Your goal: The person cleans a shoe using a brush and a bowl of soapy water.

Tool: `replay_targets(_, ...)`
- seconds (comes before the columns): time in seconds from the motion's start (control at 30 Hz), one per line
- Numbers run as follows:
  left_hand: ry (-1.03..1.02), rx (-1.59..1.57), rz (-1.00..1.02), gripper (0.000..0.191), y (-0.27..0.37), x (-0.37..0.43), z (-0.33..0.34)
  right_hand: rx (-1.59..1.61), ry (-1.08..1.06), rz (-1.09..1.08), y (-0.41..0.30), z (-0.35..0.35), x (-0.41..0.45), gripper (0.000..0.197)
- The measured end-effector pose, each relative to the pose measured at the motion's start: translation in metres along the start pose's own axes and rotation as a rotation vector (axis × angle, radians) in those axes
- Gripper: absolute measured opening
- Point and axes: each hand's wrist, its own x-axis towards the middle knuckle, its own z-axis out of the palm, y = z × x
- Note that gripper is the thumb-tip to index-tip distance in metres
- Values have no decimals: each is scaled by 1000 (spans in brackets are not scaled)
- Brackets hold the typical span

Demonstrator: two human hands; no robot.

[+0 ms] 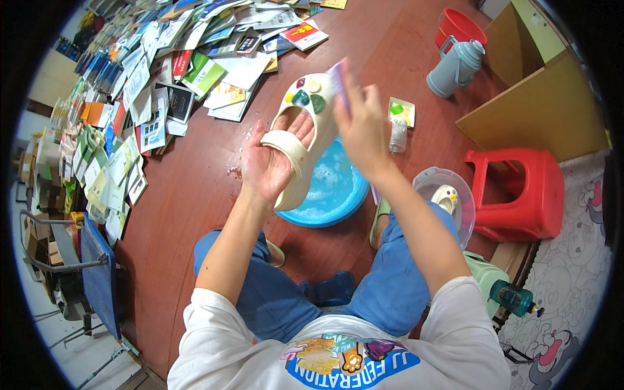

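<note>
My left hand [273, 163] is pushed into a cream foam clog [324, 126], palm up, with the fingers showing through its opening. Colourful charms [301, 98] decorate the clog's toe, and its heel strap crosses my palm. In my right hand [363, 126] is a purple scrubbing tool [340, 83], blurred, held against the toe's right side; whether it is a brush or a sponge I cannot tell. Below the clog sits a blue basin [336, 190] of sudsy water. A second decorated clog [444, 199] rests in a clear plastic tub [467, 214] beside my right knee.
Piles of books [195, 73] spread over the floor at upper left. To the right are a red plastic stool [546, 195], a grey thermos flask [451, 68], a red bucket [463, 29], a small white tray [409, 105] and a green pump bottle [509, 297]. A blue folding chair [97, 273] stands left.
</note>
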Motion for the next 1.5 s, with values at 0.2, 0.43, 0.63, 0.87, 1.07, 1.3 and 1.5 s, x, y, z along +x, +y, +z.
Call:
replay_targets(0.2,-70,2,13,62,19,3,-1,115,-10,-34,-38,15,-37,61)
replay_targets(0.43,-83,50,-30,57,2,-3,18,193,111,189,12,-4,17,60)
replay_targets(0.63,-149,73,-8,65,7,-3,14,306,155,173,28,-2,23,56)
replay_targets(0.87,-204,105,14,64,14,-1,7,238,108,3,-5,-7,5,61)
replay_targets(1.07,-116,289,19,52,1,0,6,-329,32,-396,-17,6,-1,76)
replay_targets(1.3,-24,331,131,38,10,-2,12,-233,-84,-393,-25,18,-25,80)
replay_targets(1.5,-75,353,40,52,7,-2,13,-421,39,-253,-9,2,6,73)
